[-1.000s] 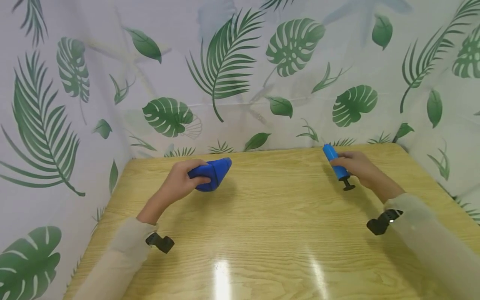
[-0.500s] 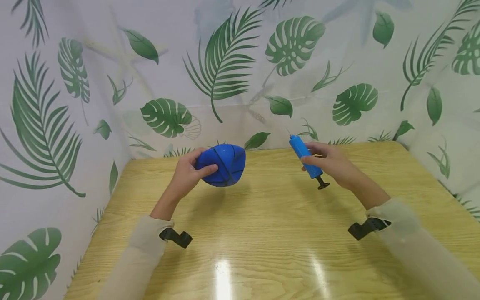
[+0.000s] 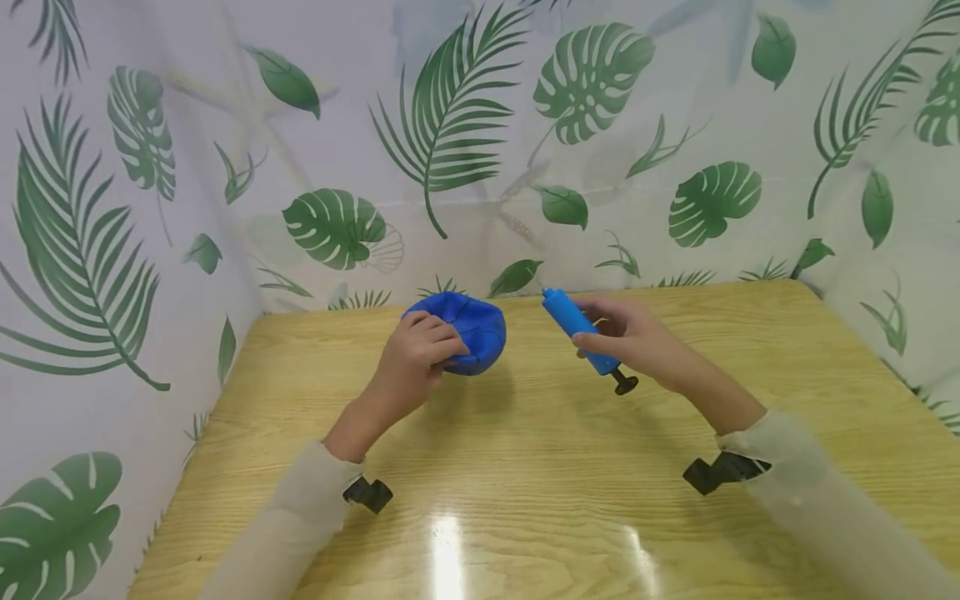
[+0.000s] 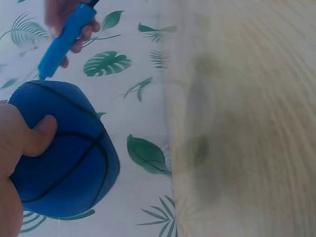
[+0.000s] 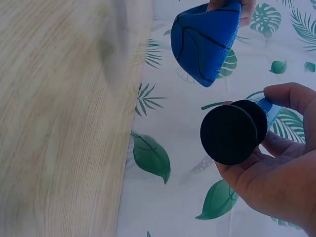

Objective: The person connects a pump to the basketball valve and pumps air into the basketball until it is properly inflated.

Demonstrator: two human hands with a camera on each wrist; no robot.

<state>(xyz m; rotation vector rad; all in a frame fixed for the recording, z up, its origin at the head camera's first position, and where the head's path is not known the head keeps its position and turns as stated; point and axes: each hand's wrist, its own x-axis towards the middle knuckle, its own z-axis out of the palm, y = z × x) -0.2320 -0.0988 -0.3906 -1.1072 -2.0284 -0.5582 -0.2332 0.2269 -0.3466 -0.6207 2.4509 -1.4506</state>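
Note:
My left hand [image 3: 411, 360] grips a dented, partly deflated blue basketball [image 3: 486, 332] with black seam lines, held over the far part of the table. The left wrist view shows the thumb pressed on the side of the ball [image 4: 74, 168]. In my right hand [image 3: 637, 340] is a light-blue hand pump [image 3: 573, 317], tilted so its thin needle points up and left. Its black T-handle [image 3: 624, 382] is at the lower end; in the right wrist view the round black handle end [image 5: 228, 134] faces the camera. A gap separates pump and ball in the head view.
A wood-grain table [image 3: 525, 483] spreads below both hands. White cloth walls [image 3: 480, 208] with green leaf prints stand at the back and sides. Dark wrist-camera mounts [image 3: 367, 495] sit at both sleeve cuffs.
The ball has moved right and turned, with the left hand now over its near side. The right hand has carried the pump leftward, narrowing the gap between them.

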